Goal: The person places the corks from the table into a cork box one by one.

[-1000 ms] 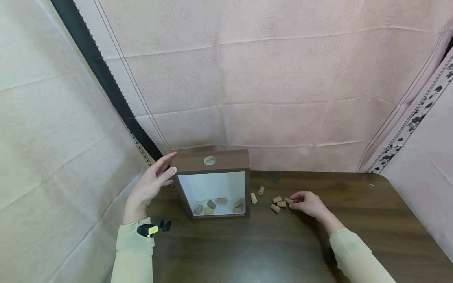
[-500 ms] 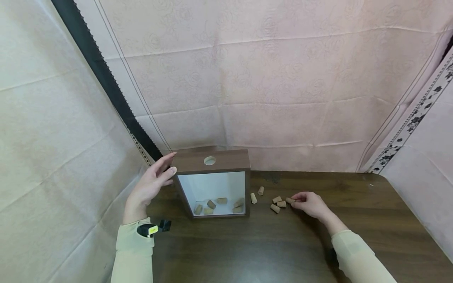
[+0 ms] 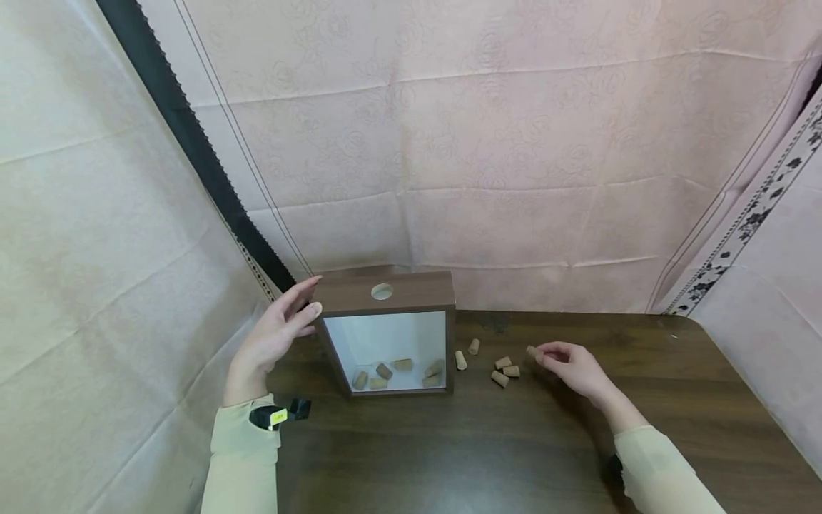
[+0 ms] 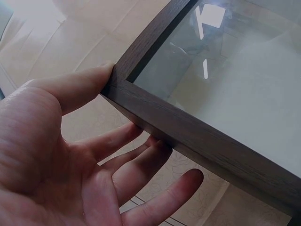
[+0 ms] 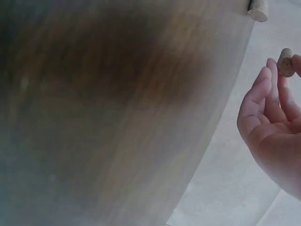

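My right hand [image 3: 574, 369] pinches a small tan cork [image 3: 531, 352] between thumb and fingertips, above the table; the right wrist view shows this cork [image 5: 285, 64] at the frame's right edge. On the left, my left hand [image 3: 272, 330] grips the upper left corner of a brown wooden box [image 3: 417, 289] with a clear front. In the left wrist view the thumb lies against the corner of the frame [image 4: 188, 125], with fingers along its side. The box stands upright, a round hole [image 3: 382, 291] in its top. Several corks [image 3: 402, 365] lie inside on its floor.
Between box and right hand, loose corks lie on the dark wooden table [image 3: 488, 450]: two beside the box, one of them a standing cork [image 3: 460, 360], and a small cluster [image 3: 502, 371]. A pale cloth [image 3: 514, 164] hangs behind the table.
My right hand has taken a cork from the cluster, drawn it slightly right and raised it off the table. My left hand stays at the box corner.
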{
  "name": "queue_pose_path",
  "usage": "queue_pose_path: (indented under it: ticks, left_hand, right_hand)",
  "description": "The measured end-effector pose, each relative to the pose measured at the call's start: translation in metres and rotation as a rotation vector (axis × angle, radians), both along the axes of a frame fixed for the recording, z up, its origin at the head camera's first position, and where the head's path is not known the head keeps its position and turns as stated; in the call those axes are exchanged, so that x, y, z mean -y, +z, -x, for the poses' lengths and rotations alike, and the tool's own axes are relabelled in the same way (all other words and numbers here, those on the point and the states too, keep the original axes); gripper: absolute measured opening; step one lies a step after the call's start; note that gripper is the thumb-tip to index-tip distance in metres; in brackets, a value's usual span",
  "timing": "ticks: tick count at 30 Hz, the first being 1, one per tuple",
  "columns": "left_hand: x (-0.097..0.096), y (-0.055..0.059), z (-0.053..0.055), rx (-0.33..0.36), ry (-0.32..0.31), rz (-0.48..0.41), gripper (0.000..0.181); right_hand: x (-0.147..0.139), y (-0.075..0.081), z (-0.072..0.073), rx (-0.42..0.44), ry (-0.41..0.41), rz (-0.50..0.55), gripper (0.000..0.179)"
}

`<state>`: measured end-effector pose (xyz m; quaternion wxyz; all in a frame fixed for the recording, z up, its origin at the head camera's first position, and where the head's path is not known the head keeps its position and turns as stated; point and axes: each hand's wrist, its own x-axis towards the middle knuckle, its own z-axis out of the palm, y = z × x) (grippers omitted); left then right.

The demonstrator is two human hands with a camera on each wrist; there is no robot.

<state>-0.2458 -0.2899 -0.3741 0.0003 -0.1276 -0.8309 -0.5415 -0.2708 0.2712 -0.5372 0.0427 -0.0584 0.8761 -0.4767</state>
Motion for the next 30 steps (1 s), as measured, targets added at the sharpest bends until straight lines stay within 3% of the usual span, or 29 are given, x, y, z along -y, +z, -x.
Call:
queue_pose_path:
  ticks: [5,12,30]
  left_hand:
    - [0.001,0.000,0.000,0.002,0.000,0.000,0.068]
    - [0.001,0.001,-0.001,0.003,0.001,0.000,0.068]
    - [0.001,-0.001,0.001,0.006,0.003,0.002,0.068]
  right_hand:
    - [0.009,0.009,0.000,-0.116,-0.038,0.043,0.041]
    - [0.036,0.035,-0.009,-0.254,-0.059,0.077,0.036]
    - [0.096,0.105,-0.037,-0.393,0.043,0.373,0.028]
